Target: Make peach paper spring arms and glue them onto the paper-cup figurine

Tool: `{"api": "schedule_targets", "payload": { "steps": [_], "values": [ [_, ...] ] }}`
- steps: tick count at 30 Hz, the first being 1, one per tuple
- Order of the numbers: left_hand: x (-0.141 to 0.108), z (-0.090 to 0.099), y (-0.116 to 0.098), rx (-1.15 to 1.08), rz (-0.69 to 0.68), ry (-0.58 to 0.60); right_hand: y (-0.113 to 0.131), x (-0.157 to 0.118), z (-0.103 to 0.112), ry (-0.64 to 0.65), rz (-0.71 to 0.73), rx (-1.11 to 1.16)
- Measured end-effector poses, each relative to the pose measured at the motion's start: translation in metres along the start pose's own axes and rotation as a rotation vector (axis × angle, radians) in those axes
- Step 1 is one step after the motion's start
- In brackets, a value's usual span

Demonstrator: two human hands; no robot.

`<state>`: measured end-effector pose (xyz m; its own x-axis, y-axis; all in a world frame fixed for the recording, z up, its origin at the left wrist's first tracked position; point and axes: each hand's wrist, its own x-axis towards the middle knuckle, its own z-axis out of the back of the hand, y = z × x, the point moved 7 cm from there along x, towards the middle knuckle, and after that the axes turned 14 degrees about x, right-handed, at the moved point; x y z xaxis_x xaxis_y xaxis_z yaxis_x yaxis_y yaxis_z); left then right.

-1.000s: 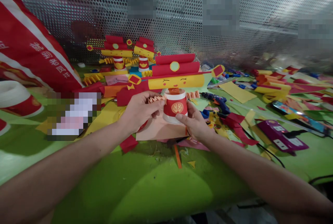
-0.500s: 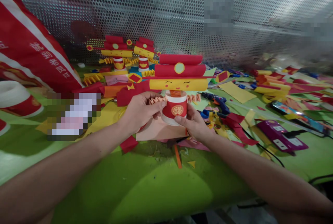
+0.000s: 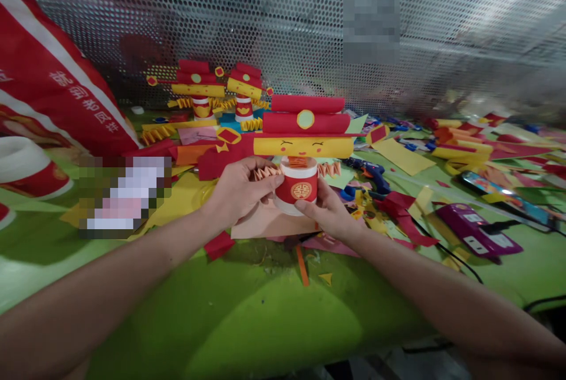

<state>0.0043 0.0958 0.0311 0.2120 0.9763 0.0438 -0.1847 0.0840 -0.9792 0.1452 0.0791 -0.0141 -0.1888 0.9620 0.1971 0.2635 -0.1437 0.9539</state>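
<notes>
Between both hands is a paper figure with a red and white cup body (image 3: 300, 187) bearing a gold round emblem. Its yellow roll face (image 3: 303, 147) has drawn eyes and pink cheeks, under a red rolled hat (image 3: 327, 122) with side tabs. Folded orange paper joins head and cup, and pleated peach arms stick out at both sides. My left hand (image 3: 245, 188) grips the cup's left side, by the left pleated arm. My right hand (image 3: 329, 209) holds the lower right side, thumb on the front. Fingers behind the cup are hidden.
Two similar smaller figures (image 3: 202, 90) stand behind. Left are a red bag (image 3: 66, 73) and a large cup (image 3: 30, 171). Right lie a blue glue gun (image 3: 371, 174), a purple power strip (image 3: 480, 231), a phone (image 3: 504, 194) and paper scraps (image 3: 407, 218) on the green table (image 3: 274, 321).
The figure's head has dropped very slightly toward the cup, and less of the folded orange neck shows. Both hands keep their hold in nearly the same place.
</notes>
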Motion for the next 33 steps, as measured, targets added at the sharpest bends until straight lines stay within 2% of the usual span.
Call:
{"api": "schedule_targets", "payload": {
  "steps": [7, 33],
  "values": [
    [-0.0011, 0.0003, 0.0000, 0.021, 0.013, -0.009, 0.0003, -0.0003, -0.0017, 0.027, 0.000, 0.007],
    [0.0006, 0.0022, 0.0019, 0.042, -0.020, 0.004, 0.0019, -0.0013, -0.0014, -0.013, 0.020, -0.037]
  ]
}}
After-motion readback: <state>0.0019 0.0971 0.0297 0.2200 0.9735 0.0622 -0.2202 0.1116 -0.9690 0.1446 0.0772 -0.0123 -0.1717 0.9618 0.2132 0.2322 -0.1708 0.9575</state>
